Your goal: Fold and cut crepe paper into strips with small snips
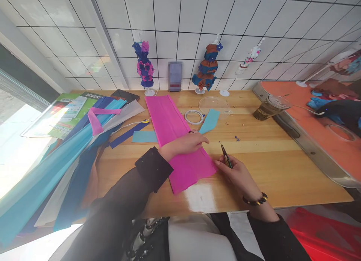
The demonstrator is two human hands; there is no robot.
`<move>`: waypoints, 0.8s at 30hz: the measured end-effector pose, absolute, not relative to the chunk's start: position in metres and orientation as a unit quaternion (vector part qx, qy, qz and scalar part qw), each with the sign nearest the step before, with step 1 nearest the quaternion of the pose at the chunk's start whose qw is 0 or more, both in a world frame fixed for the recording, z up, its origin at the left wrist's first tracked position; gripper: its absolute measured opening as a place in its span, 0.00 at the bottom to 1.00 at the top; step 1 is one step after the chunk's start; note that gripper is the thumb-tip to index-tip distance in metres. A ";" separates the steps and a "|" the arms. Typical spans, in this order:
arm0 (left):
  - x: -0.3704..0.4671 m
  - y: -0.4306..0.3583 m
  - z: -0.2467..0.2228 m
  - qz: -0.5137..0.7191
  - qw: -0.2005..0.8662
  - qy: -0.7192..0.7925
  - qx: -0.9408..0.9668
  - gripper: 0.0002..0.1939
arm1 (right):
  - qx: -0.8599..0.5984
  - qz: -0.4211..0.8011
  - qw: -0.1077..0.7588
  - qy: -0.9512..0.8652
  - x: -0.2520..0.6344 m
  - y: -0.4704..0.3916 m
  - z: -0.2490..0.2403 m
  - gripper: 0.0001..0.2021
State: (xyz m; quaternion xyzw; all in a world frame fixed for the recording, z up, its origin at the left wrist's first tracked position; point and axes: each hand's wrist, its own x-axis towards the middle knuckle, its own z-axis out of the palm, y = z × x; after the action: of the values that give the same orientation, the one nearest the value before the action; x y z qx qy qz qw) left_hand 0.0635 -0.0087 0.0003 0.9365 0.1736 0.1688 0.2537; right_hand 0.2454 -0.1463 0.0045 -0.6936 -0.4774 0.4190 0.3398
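A long sheet of bright pink crepe paper lies lengthwise on the wooden table, its near end cut a little unevenly. Across its middle rests my left hand, palm down, fingers stretched toward the paper's right edge. My right hand is closed around small scissors, whose dark pointed blades aim away from me. Its fingertips are at the paper's near right corner; whether they touch it I cannot tell. Beyond my left hand lie a light blue paper piece and a roll of white tape.
Folded crepe paper strips pile up at the left. Against the tiled wall stand two paper-decorated stands and a phone. A cup with a dark drink is at the right, beside an orange table. A clear lid lies farther back.
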 end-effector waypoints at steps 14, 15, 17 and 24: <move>0.065 -0.005 0.005 0.118 0.200 0.141 0.962 0.13 | -0.690 0.366 0.331 -0.530 0.240 -0.142 0.003 0.16; 0.065 -0.005 0.006 0.118 0.201 0.143 0.962 0.14 | -0.691 0.363 0.329 -0.532 0.240 -0.145 0.005 0.17; 0.065 -0.005 0.005 0.121 0.204 0.148 0.960 0.13 | -0.688 0.362 0.321 -0.541 0.241 -0.152 0.010 0.20; 0.064 -0.005 0.006 0.122 0.216 0.157 0.956 0.12 | -0.681 0.448 0.275 -0.510 0.239 -0.184 0.011 0.24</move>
State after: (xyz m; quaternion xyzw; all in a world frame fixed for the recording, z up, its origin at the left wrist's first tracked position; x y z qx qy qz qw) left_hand 0.0645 -0.0049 0.0059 0.9560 0.1573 0.1219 0.2156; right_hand 0.2386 -0.1839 0.0109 -0.6808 -0.5097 0.4484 0.2750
